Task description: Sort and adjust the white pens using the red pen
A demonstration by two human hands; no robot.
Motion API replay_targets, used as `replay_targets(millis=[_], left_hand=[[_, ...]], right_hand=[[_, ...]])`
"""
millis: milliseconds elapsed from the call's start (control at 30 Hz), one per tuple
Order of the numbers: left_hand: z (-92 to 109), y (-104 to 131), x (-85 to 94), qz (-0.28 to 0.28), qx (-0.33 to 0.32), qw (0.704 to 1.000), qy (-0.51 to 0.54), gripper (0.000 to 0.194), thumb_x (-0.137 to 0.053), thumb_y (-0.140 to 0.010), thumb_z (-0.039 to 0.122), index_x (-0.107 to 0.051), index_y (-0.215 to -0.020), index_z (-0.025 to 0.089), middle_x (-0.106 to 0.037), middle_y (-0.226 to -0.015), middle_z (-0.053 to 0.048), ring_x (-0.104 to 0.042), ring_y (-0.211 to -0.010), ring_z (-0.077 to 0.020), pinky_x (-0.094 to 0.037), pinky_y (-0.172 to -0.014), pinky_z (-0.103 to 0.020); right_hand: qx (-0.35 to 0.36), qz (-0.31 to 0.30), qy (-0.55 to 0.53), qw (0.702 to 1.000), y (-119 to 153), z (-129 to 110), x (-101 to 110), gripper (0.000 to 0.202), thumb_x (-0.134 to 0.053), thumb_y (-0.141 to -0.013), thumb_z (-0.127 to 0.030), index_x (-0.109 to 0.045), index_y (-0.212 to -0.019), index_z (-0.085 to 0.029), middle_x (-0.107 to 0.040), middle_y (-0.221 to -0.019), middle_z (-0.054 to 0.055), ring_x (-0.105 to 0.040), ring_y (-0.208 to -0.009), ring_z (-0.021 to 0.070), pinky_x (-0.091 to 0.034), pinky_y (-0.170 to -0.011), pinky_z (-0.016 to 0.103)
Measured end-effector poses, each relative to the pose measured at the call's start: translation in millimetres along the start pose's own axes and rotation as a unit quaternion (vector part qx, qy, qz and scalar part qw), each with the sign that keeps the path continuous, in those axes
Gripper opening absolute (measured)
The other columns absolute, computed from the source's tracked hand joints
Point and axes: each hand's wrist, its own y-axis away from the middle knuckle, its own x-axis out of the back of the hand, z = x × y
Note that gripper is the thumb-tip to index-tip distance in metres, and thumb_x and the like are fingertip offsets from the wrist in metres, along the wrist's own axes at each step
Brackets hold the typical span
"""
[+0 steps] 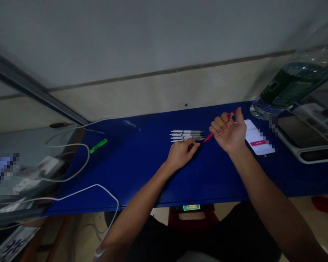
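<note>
Several white-and-grey pens [187, 134] lie side by side in a row on the blue tabletop. My left hand [182, 153] rests at the near side of this row, its fingers curled and thumb drawn in. Whether a pen is between those fingers is hidden. Just to the right, my right hand [229, 133] is turned palm up and closed around a pinkish-red pen [209, 137]. One end of that pen points down-left toward the row, and the other shows by the thumb.
A lit phone [258, 138] lies beside my right hand. Further right are a grey device with a dark top [303, 136] and a large clear bottle [292, 85]. A bright green object [98, 145] and a white cable [89, 156] lie at the left. A wall [153, 89] rises behind the table.
</note>
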Motion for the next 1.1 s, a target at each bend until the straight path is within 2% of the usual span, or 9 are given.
replay_targets(millis=[100, 233, 333, 433, 533, 733, 933, 1100], left_hand=[[-7.5, -1.3, 10.8, 0.039, -0.023, 0.99, -0.134, 0.039, -0.043, -0.1, 0.047, -0.067, -0.086, 0.021, -0.066, -0.067, -0.003, -0.056, -0.056, -0.015, -0.031, -0.055, -0.025], [-20.9, -6.1, 27.4, 0.136, 0.06, 0.973, -0.178, 0.044, -0.038, -0.102, 0.049, -0.066, -0.083, 0.02, -0.065, -0.065, -0.003, -0.054, -0.055, -0.0143, -0.024, -0.053, -0.026], [-28.2, -8.7, 36.7, 0.175, 0.112, 0.959, -0.193, 0.045, -0.038, -0.102, 0.048, -0.063, -0.078, 0.02, -0.062, -0.062, -0.002, -0.053, -0.055, -0.0137, -0.022, -0.054, -0.027], [-30.5, -9.4, 40.1, 0.175, 0.136, 0.955, -0.199, 0.045, -0.038, -0.103, 0.048, -0.063, -0.077, 0.019, -0.061, -0.062, -0.002, -0.053, -0.055, -0.0136, -0.022, -0.055, -0.027], [-29.8, -9.1, 38.8, 0.165, 0.141, 0.955, -0.2, 0.045, -0.037, -0.103, 0.047, -0.063, -0.079, 0.019, -0.062, -0.063, -0.002, -0.053, -0.056, -0.0138, -0.022, -0.055, -0.028], [-28.6, -9.0, 35.8, 0.153, 0.144, 0.956, -0.203, 0.045, -0.037, -0.103, 0.048, -0.065, -0.082, 0.02, -0.064, -0.066, -0.003, -0.054, -0.058, -0.0145, -0.023, -0.056, -0.027], [-27.7, -8.5, 35.4, 0.148, 0.141, 0.958, -0.199, 0.045, -0.037, -0.103, 0.048, -0.065, -0.082, 0.019, -0.065, -0.067, -0.003, -0.055, -0.058, -0.0144, -0.023, -0.056, -0.027], [-27.5, -8.1, 33.6, 0.145, 0.134, 0.961, -0.193, 0.044, -0.037, -0.103, 0.048, -0.065, -0.082, 0.02, -0.065, -0.067, -0.003, -0.055, -0.058, -0.0143, -0.023, -0.056, -0.027]], right_hand=[[0.003, 0.025, -0.053, 0.998, -0.9, -3.2, 8.8, 0.063, -0.023, -0.088, -0.081, -0.034, -0.059, -0.026, -0.019, -0.049, -0.002, -0.022, -0.048, 0.0171, -0.029, -0.049, 0.036], [-0.042, 0.026, -0.172, 0.984, -0.3, -4.3, 7.5, 0.059, -0.042, -0.09, -0.069, -0.025, -0.055, -0.024, -0.018, -0.049, -0.003, -0.019, -0.048, 0.0144, -0.028, -0.048, 0.033], [-0.071, 0.003, -0.283, 0.957, 0.0, -4.4, 2.6, 0.056, -0.053, -0.088, -0.057, -0.023, -0.056, -0.022, -0.02, -0.05, -0.004, -0.02, -0.047, 0.0121, -0.028, -0.047, 0.031], [-0.088, 0.002, -0.352, 0.932, 0.2, -5.8, -0.6, 0.054, -0.056, -0.087, -0.05, -0.02, -0.058, -0.021, -0.023, -0.05, -0.004, -0.024, -0.046, 0.0111, -0.03, -0.047, 0.029], [-0.097, 0.013, -0.376, 0.921, 0.7, -7.4, -1.5, 0.054, -0.055, -0.086, -0.052, -0.018, -0.061, -0.022, -0.025, -0.051, -0.003, -0.028, -0.047, 0.0116, -0.032, -0.047, 0.029], [-0.113, -0.002, -0.381, 0.918, 1.5, -7.0, -2.6, 0.05, -0.055, -0.085, -0.046, -0.017, -0.063, -0.022, -0.025, -0.052, -0.004, -0.028, -0.047, 0.0114, -0.032, -0.047, 0.029], [-0.109, -0.005, -0.389, 0.915, 2.8, -7.0, -4.2, 0.05, -0.052, -0.084, -0.049, -0.015, -0.064, -0.022, -0.024, -0.052, -0.004, -0.028, -0.047, 0.0113, -0.032, -0.047, 0.03], [-0.11, -0.012, -0.392, 0.913, 3.2, -6.1, -3.5, 0.049, -0.054, -0.084, -0.043, -0.014, -0.064, -0.022, -0.022, -0.051, -0.004, -0.026, -0.047, 0.011, -0.031, -0.047, 0.029]])
